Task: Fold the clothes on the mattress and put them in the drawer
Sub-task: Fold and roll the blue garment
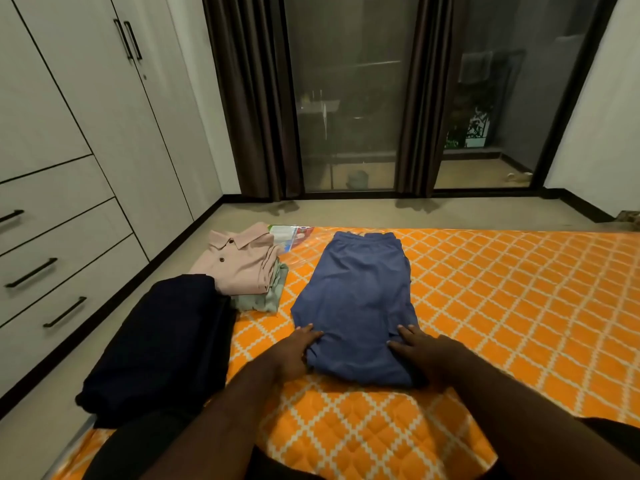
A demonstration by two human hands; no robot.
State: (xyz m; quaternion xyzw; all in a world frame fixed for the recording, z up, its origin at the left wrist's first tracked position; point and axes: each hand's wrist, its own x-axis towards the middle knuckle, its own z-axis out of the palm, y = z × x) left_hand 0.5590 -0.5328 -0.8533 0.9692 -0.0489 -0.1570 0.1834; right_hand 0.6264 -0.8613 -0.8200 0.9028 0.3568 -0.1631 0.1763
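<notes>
Left hand (294, 351) and right hand (420, 353), grip released, press half-folded blue shorts (356, 299) on the mattress (502, 306); folded clothes (239, 268) at its left edge; drawers (52, 265) closed, nothing stowed yet.

Blue trousers (360, 299) flat on orange mattress (502, 289), pink shirt (239, 268) folded atop green garment (273, 294), dark folded garment (162, 348) beside

On my feed a pale grey wardrobe (104, 109) fills 9 to 11 o'clock, with black bar handles on its doors and on the drawers (59, 258) stacked low at 9. At 12, glass sliding doors (349, 98) show darkness outside between brown curtains (249, 98). A beige floor (346, 213) runs beneath them. A white wall (602, 116) with black skirting closes 2 o'clock. The light is dim and warm.
</notes>
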